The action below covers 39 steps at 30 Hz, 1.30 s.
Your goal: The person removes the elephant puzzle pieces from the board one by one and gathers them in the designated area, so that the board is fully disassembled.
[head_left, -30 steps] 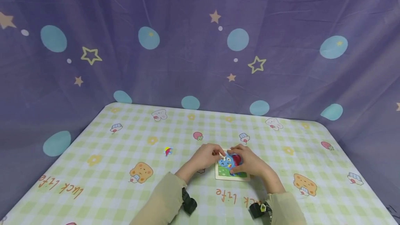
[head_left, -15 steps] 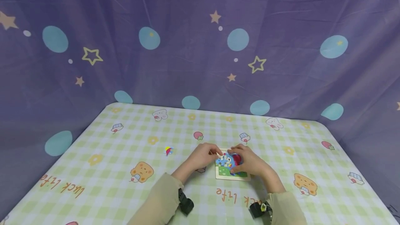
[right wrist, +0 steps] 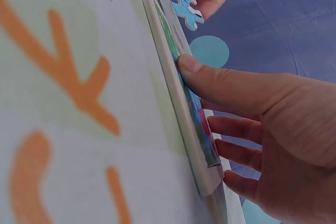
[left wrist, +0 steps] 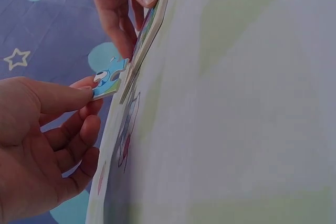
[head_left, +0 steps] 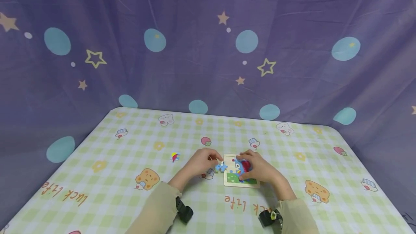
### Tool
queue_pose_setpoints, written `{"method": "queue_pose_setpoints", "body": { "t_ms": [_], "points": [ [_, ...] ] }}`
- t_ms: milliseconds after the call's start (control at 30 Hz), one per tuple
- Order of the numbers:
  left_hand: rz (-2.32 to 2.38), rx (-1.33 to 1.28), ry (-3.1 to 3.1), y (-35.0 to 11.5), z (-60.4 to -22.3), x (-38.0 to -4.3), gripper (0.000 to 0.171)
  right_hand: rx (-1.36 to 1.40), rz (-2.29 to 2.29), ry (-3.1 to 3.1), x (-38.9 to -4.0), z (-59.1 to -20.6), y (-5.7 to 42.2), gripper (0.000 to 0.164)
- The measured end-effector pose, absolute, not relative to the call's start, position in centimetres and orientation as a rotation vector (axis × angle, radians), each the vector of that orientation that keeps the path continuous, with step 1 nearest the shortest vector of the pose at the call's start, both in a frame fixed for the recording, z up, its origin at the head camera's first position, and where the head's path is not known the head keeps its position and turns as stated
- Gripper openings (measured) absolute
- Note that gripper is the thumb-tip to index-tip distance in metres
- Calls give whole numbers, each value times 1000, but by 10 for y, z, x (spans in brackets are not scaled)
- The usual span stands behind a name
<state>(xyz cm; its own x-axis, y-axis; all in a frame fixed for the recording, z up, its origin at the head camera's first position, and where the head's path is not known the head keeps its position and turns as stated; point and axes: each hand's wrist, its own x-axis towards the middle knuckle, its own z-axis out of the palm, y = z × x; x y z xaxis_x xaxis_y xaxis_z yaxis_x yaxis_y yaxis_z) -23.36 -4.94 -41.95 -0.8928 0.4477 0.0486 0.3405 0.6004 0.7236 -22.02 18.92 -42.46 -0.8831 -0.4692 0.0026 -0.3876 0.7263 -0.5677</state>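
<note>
My left hand (head_left: 203,163) pinches a blue jigsaw piece (head_left: 221,167) between thumb and fingers, just off the left side of a small wooden puzzle board (head_left: 242,186). In the left wrist view an eye is printed on that piece (left wrist: 109,81), and its other fingers are loosely bent. My right hand (head_left: 258,167) rests on the board's right part, thumb and fingers spread. The right wrist view has the thumb (right wrist: 191,69) pressing the picture and the other fingers touching farther over. A blue, red and green picture partly fills the frame; its upper left shows bare wood.
A loose yellow, red and blue piece (head_left: 174,157) lies on the table left of the hands. The tablecloth (head_left: 182,205) is green checked with printed cartoons. A purple curtain (head_left: 201,71) hangs behind the table.
My left hand has drawn left with the blue jigsaw piece, from over the board to beside it, uncovering bare wood at the board's upper left. The right hand has stayed in place.
</note>
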Motion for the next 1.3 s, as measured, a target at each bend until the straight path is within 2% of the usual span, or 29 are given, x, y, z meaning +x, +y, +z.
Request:
{"method": "queue_pose_setpoints", "body": {
  "t_ms": [500,1300],
  "points": [
    [1174,703,2695,-74,-419,-233,14,-706,-899,2762,-220,-425,190,68],
    [1160,566,2753,-109,-418,-228,12,-674,-891,2771,-220,-424,189,67]
  ]
}}
